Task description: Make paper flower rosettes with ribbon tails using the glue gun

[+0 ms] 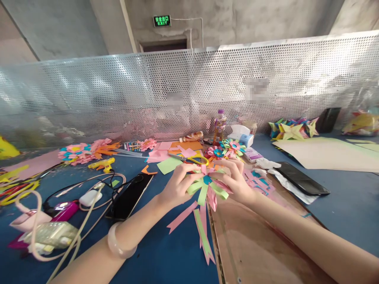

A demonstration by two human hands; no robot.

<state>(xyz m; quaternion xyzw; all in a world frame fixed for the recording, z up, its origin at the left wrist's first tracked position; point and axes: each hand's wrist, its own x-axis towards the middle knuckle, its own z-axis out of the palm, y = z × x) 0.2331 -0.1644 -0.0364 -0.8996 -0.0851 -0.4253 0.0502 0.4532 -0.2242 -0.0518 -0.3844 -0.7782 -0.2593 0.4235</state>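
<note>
Both forearms enter from the bottom corners of the frame and converge at the centre, the left one wearing a pale bangle [121,242] at the wrist. Left hand [177,183] curls around the left side of a paper flower [207,185], fingers bent and pinching the green and pink petal loops from above. Right hand [237,181] mirrors it on the right side, fingers curled down onto the petals, knuckles raised. Between them, both hands grip the flower just above the worktop [166,252], at the left edge of a brown board [254,240]; pink and green ribbon strips [201,228] trail from it toward the lower centre. Left of the left forearm lies a dark phone [130,195] among cables. A second phone [303,179] lies at centre right. Behind the hands sit finished paper flowers [226,149], yellow-handled scissors [197,159] and a bottle [219,126], before the perforated metal screen [118,94].
</note>
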